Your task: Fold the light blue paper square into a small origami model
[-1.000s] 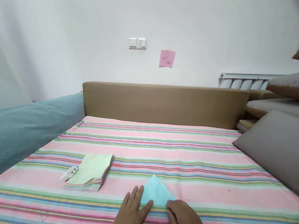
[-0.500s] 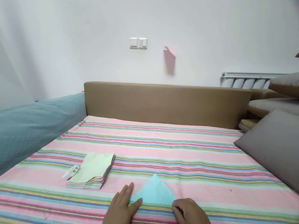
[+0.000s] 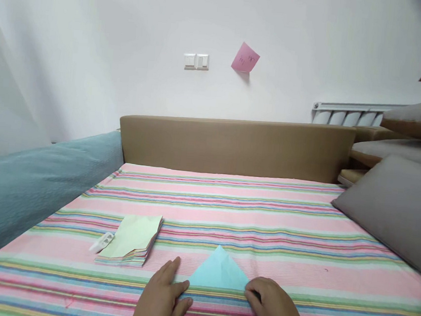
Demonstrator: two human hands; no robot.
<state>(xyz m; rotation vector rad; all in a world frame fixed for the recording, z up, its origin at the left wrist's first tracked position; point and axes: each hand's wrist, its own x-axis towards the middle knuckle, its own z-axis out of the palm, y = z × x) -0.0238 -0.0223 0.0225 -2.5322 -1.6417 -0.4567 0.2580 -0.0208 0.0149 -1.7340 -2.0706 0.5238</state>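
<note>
A light-blue sheet of paper [image 3: 220,270], folded into a triangle, lies flat on the striped cloth with its point facing away from me. My right hand [image 3: 273,303] is closed, thumb and fingers pinching the triangle's right corner. Flat on the cloth at the left corner is my left hand [image 3: 162,295], fingers stretched out and one fingertip touching or just beside that corner. Left of my hands rests a stack of coloured paper [image 3: 130,237], pale green on top. A small white object [image 3: 102,242], whose kind I cannot make out, touches the stack's left edge.
Striped cloth [image 3: 227,212] covers the surface up to a brown backboard [image 3: 234,148]. Grey cushions [image 3: 395,210] are piled at the right. A blue-grey padded side [image 3: 44,182] runs along the left. On the wall are switches [image 3: 196,62] and a pink note [image 3: 246,58].
My left hand has slid left, off the triangle's left part. The right hand keeps its pinch. The pink note on the wall has flapped from edge-on to facing me.
</note>
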